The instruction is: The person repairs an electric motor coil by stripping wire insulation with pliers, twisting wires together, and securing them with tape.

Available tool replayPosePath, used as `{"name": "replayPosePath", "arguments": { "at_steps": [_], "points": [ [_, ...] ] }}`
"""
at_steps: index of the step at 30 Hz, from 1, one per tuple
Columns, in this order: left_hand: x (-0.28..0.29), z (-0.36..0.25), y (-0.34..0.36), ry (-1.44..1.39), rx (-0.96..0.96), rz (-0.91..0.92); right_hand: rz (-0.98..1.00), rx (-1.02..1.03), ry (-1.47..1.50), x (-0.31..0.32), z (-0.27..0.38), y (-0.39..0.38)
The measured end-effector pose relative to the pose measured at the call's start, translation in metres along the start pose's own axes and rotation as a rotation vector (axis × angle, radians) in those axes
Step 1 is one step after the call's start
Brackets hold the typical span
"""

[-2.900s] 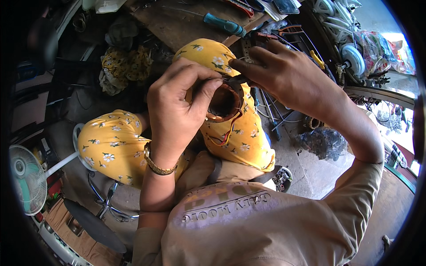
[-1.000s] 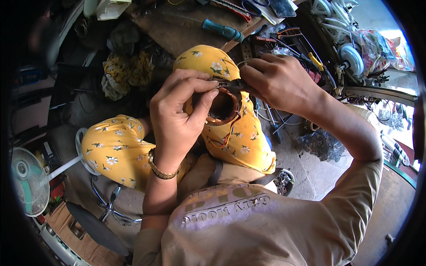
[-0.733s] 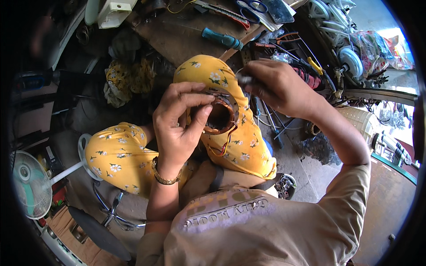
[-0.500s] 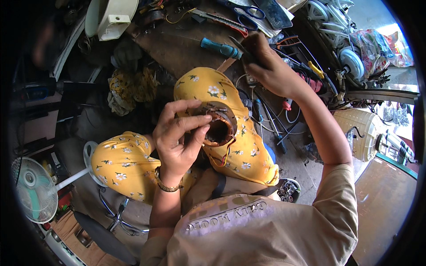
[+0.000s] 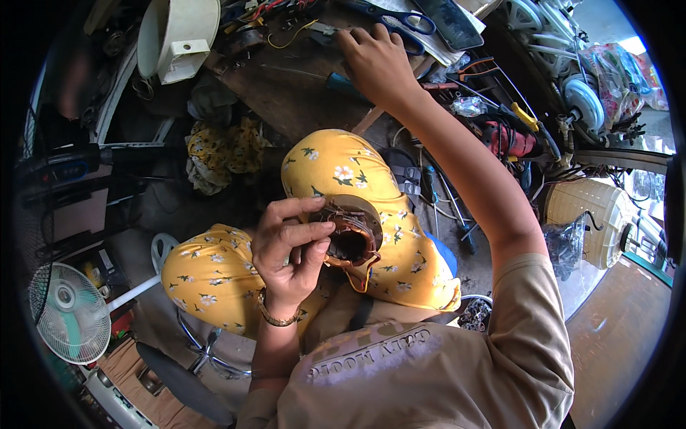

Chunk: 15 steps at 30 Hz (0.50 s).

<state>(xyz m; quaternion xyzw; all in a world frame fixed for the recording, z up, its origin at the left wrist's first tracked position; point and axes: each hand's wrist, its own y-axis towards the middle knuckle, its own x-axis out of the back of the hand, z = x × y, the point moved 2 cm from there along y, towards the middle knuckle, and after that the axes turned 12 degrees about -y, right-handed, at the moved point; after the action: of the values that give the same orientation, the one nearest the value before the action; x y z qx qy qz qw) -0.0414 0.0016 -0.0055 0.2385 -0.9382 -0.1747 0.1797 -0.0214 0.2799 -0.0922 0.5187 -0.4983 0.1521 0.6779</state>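
Observation:
A round motor stator (image 5: pixel 371 239) with copper windings and a dark central bore rests on my thigh, which is covered by yellow floral cloth (image 5: pixel 400 222). My left hand (image 5: pixel 287 243) pinches the stator's winding edge with thumb and fingers. Yellow and red wires (image 5: pixel 366 275) hang from its lower side. Over the wooden bench, my right hand (image 5: pixel 379 64) is stretched out, fingers bent and apart; their tips are partly hidden. Beside that hand lie blue-handled scissors (image 5: pixel 413 41), a thin grey blade-like tool (image 5: pixel 323 28) and a blue screwdriver handle (image 5: pixel 343 84).
A dark phone (image 5: pixel 449 25) lies on papers at the back. Orange-handled pliers (image 5: pixel 475 68), a red power tool (image 5: pixel 506 139) and several screwdrivers crowd the right. A white standing fan (image 5: pixel 68 311) is at the left, a small bucket (image 5: pixel 475 311) near my right hip.
My right hand has moved away and left toward the back of the bench; the grey tool seen beside it earlier no longer shows there. My left hand keeps its pinch on the stator.

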Motion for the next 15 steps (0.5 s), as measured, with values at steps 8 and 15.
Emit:
{"name": "replayPosePath", "arguments": {
  "at_steps": [8, 15],
  "points": [
    [-0.004, 0.004, 0.000, -0.048, 0.030, -0.017, 0.042, -0.079, -0.023, -0.026, -0.004, 0.002],
    [-0.009, 0.010, -0.006, -0.146, 0.024, -0.074, 0.043, -0.121, 0.069, -0.025, -0.008, -0.001]
  ]
}}
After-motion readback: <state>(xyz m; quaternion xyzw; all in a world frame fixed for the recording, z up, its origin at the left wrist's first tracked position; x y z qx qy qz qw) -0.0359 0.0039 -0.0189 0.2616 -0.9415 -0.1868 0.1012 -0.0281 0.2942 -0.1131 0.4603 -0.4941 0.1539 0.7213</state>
